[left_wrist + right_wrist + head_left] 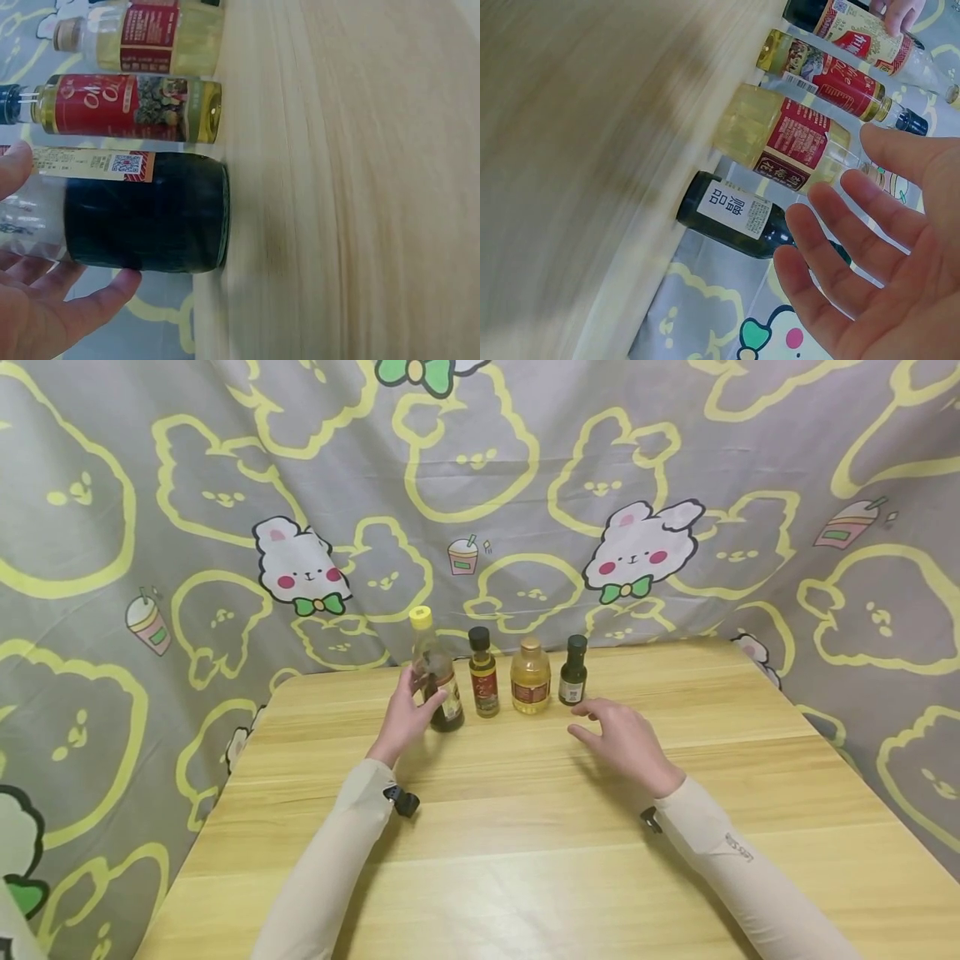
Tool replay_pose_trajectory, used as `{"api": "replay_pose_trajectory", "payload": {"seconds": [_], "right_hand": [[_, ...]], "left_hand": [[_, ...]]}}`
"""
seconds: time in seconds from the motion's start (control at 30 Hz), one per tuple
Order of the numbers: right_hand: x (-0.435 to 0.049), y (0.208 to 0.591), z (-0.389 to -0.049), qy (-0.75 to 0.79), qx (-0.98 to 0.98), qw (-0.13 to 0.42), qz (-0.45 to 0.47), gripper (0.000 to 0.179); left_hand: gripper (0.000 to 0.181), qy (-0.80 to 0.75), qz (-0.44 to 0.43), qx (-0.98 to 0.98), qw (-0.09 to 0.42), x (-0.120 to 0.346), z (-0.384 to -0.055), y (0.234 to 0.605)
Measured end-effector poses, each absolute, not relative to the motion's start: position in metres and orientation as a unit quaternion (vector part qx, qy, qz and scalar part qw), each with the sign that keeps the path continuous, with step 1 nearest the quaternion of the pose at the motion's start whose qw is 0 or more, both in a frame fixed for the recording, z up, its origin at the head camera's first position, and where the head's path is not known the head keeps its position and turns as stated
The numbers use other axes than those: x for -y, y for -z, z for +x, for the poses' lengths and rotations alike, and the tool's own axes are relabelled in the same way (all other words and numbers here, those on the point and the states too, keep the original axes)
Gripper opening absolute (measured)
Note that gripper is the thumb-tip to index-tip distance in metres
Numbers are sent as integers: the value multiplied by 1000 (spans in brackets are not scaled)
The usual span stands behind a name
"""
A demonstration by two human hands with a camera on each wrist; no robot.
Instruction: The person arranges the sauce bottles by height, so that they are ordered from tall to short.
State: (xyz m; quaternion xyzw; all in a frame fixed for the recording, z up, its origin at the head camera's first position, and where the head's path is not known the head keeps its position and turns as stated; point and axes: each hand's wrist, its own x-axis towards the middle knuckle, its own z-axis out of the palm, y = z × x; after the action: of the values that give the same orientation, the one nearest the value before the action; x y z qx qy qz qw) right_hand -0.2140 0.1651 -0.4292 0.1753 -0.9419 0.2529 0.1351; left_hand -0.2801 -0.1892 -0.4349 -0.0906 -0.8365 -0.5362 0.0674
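My left hand [407, 720] grips the tall bottle of dark sauce [150, 214] with the yellow cap, thumb on its label side and fingers round the other side. The bottle stands at the left end of a row, its base at the table top. My right hand [624, 739] holds nothing; its fingers are spread and loosely bent, just in front of the small dark green bottle [573, 678] at the row's right end. Between these two stand an olive oil bottle [484, 685] with a black cap and red label, and a wide bottle of pale yellow liquid [530, 675].
All the bottles stand near the back edge of the light wooden table [480, 860]. A grey curtain [517, 468] with yellow outlines and white rabbits hangs behind it and along both sides.
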Motion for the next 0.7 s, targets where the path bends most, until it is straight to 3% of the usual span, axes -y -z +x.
{"api": "replay_pose_trajectory", "payload": {"seconds": [0.57, 0.7], "right_hand": [[-167, 428, -216, -252, 945, 127, 167, 37], [-170, 426, -215, -252, 946, 127, 162, 42]], "left_hand": [[76, 518, -79, 850, 63, 188, -284, 431], [86, 485, -72, 870, 54, 191, -279, 431]]}}
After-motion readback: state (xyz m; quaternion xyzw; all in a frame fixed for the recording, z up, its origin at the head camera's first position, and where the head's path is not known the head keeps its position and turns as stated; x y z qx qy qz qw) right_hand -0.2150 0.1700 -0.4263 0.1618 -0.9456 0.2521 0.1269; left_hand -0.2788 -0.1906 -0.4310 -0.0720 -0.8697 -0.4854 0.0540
